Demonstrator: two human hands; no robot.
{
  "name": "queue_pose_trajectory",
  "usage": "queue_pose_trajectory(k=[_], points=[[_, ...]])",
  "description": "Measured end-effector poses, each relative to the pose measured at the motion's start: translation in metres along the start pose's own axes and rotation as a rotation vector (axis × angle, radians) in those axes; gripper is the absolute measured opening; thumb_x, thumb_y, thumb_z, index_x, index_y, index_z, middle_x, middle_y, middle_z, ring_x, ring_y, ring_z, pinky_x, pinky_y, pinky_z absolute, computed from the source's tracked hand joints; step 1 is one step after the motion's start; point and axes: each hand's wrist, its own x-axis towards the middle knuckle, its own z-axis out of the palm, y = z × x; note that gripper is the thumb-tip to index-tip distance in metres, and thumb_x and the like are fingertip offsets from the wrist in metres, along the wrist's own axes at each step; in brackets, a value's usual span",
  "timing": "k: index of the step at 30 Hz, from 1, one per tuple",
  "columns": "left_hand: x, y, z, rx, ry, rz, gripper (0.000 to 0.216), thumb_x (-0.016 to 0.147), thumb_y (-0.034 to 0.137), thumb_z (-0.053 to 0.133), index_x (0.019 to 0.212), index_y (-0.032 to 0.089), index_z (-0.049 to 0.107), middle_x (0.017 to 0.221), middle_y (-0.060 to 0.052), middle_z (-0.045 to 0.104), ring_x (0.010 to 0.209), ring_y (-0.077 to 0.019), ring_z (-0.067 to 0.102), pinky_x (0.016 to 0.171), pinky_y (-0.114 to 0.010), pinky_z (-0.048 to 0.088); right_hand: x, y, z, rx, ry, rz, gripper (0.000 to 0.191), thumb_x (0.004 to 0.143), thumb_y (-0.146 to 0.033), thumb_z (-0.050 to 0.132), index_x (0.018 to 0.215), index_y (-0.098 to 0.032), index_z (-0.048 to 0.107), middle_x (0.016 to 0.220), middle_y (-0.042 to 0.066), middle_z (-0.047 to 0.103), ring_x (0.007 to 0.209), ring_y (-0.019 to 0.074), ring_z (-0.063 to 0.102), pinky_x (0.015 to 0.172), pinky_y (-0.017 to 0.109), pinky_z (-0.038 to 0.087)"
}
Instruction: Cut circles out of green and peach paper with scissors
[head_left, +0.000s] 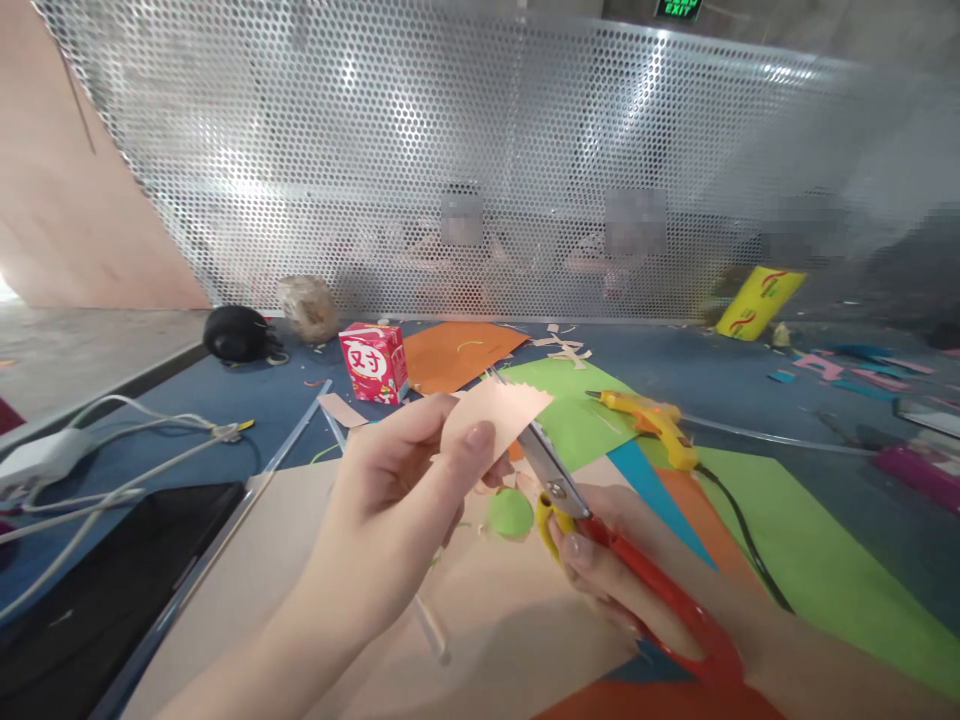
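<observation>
My left hand pinches a small pale pink piece of paper between thumb and fingers. The paper's upper right edge is jagged. In my right hand is a pair of scissors with metal blades and red and yellow handles. Its blades point up and left, just at the right side of the paper, partly behind it; how far apart they are is hard to see. Below the paper, a round green paper piece lies on a large pale pink sheet.
A yellow glue gun rests on green paper, its cord trailing right. Around lie orange paper, a red box, a black tablet-like slab, white cables and a glue stick. A perforated metal panel stands behind.
</observation>
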Motion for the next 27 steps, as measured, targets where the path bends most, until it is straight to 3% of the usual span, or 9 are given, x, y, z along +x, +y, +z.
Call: queue_pose_trajectory(k=[7, 10, 14, 18, 27], points=[[0.001, -0.001, -0.001, 0.021, -0.134, 0.039, 0.028, 0.088, 0.032, 0.054, 0.067, 0.019, 0.066, 0.065, -0.001, 0.061, 0.058, -0.011, 0.052, 0.04, -0.019, 0.037, -0.002, -0.005, 0.002, -0.041, 0.012, 0.057, 0.047, 0.082, -0.062, 0.057, 0.07, -0.022, 0.037, 0.048, -0.008, 0.037, 0.04, 0.007, 0.03, 0.04, 0.024, 0.017], [0.0, 0.0, 0.002, 0.01, -0.08, 0.034, 0.027, 0.087, 0.032, 0.056, 0.066, 0.019, 0.066, 0.064, 0.0, 0.061, 0.054, -0.0102, 0.051, 0.039, -0.018, 0.037, -0.003, -0.008, 0.003, -0.107, 0.038, 0.052, 0.05, 0.085, -0.067, 0.05, 0.068, -0.022, 0.035, 0.047, -0.008, 0.038, 0.04, 0.0074, 0.032, 0.041, 0.025, 0.019], [0.001, 0.003, 0.004, 0.0, 0.091, 0.001, 0.022, 0.082, 0.033, 0.063, 0.066, 0.018, 0.067, 0.059, 0.0, 0.063, 0.04, -0.007, 0.046, 0.035, -0.019, 0.033, -0.002, -0.007, 0.001, -0.174, 0.06, -0.003, 0.05, 0.087, -0.067, 0.045, 0.069, -0.021, 0.038, 0.05, -0.007, 0.036, 0.041, 0.0073, 0.031, 0.043, 0.026, 0.019], [0.007, 0.004, 0.001, -0.037, 0.222, 0.014, 0.023, 0.079, 0.038, 0.067, 0.07, 0.017, 0.066, 0.059, 0.0, 0.066, 0.039, -0.0077, 0.049, 0.032, -0.018, 0.035, -0.002, -0.003, 0.001, -0.184, 0.076, -0.035, 0.049, 0.088, -0.065, 0.045, 0.069, -0.021, 0.039, 0.053, -0.007, 0.033, 0.042, 0.0066, 0.028, 0.042, 0.025, 0.019], [0.005, 0.006, 0.004, 0.086, 0.207, 0.048, 0.026, 0.081, 0.036, 0.064, 0.064, 0.018, 0.061, 0.055, 0.003, 0.062, 0.033, -0.0048, 0.044, 0.031, -0.016, 0.034, -0.003, 0.002, 0.001, -0.068, 0.04, -0.016, 0.047, 0.086, -0.064, 0.052, 0.07, -0.021, 0.038, 0.053, -0.007, 0.035, 0.042, 0.0073, 0.031, 0.04, 0.023, 0.02]])
